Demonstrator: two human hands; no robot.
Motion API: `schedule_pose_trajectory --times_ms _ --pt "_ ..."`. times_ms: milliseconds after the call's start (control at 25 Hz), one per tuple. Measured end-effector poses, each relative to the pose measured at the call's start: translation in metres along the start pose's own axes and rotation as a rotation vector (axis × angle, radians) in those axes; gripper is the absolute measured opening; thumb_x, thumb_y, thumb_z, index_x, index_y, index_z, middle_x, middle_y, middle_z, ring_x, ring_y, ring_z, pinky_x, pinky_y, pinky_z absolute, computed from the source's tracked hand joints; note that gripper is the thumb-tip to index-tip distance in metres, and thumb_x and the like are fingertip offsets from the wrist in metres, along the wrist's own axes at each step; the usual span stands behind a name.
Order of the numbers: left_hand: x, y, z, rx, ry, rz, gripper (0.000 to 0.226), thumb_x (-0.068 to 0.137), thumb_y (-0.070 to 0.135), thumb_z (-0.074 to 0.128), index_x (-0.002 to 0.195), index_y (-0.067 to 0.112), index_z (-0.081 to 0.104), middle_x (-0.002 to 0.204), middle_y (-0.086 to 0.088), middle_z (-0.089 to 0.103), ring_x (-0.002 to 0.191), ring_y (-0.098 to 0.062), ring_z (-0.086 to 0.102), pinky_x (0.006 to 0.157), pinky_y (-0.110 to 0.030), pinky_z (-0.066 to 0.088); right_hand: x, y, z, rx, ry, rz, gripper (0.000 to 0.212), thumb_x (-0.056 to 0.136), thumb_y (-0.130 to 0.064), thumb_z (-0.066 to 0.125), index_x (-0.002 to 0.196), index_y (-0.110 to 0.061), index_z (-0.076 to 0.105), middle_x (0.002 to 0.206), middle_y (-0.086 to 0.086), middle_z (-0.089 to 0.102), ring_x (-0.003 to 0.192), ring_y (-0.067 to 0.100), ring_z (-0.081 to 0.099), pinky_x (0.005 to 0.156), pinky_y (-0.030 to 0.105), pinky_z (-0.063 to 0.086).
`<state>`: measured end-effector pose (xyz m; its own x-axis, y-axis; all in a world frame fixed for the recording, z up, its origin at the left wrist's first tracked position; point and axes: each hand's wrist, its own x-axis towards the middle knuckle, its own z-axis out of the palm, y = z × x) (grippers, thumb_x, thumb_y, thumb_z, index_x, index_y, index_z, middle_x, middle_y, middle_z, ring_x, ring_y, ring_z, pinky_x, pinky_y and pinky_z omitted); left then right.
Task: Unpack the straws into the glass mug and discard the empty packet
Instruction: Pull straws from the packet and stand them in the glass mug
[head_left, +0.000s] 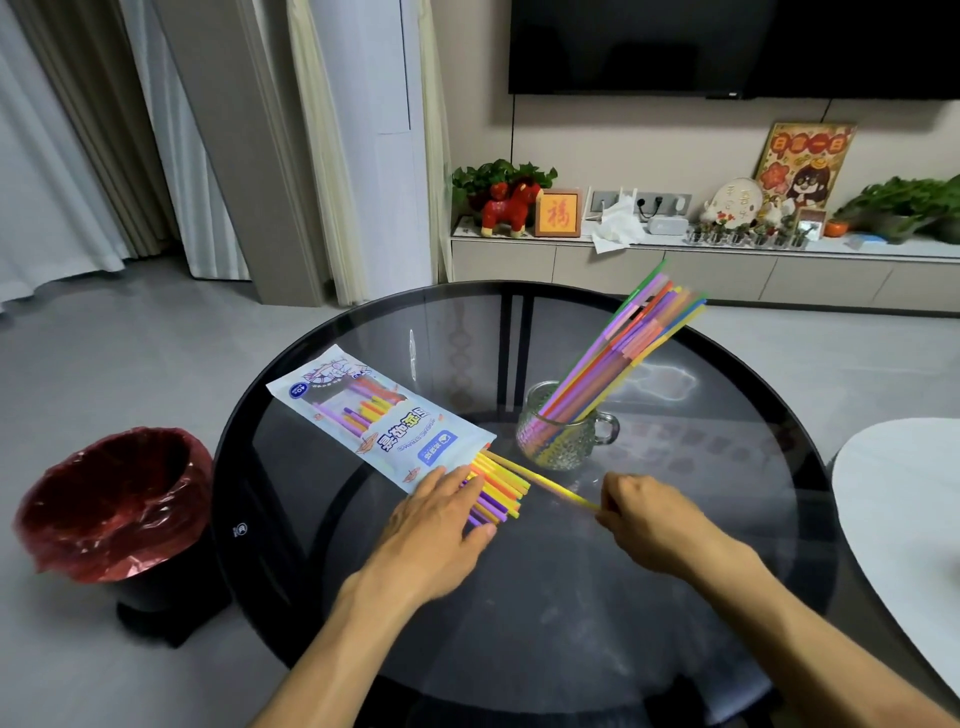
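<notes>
One packet (379, 415), one mug (563, 434); our left hand (441, 514) flat on packet, right hand (649, 512) pinching one yellow straw (545, 483).

Your two bare forearms reach up from the lower edge, converging slightly. Your left hand (441, 512) lies palm down — fingers stretched forward and close together, thumb spread out to the right, nothing gripped. Your right hand (649, 506) is curled into a loose fist, back of the hand upward, thumb and forefinger pinched together at its left side — wrist roughly straight.
</notes>
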<state>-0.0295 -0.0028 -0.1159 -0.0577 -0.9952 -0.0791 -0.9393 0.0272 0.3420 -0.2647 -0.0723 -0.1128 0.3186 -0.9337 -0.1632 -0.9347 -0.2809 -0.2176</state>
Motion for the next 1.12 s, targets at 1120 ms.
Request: schedule_pose_trajectory --times_ms 1120 --pt "-0.005 0.009 -0.002 0.055 -0.027 0.060 0.058 0.095 0.052 0.039 0.146 0.026 0.028 0.157 0.013 0.022 0.146 -0.012 0.009 0.112 -0.041 0.026 0.005 -0.035 -0.037 -0.235 -0.057 -0.112 0.019 0.094 -0.015 0.046 0.102 -0.010 0.063 0.114 0.017 0.066 0.107 0.034 0.062 0.075 0.037 0.046"
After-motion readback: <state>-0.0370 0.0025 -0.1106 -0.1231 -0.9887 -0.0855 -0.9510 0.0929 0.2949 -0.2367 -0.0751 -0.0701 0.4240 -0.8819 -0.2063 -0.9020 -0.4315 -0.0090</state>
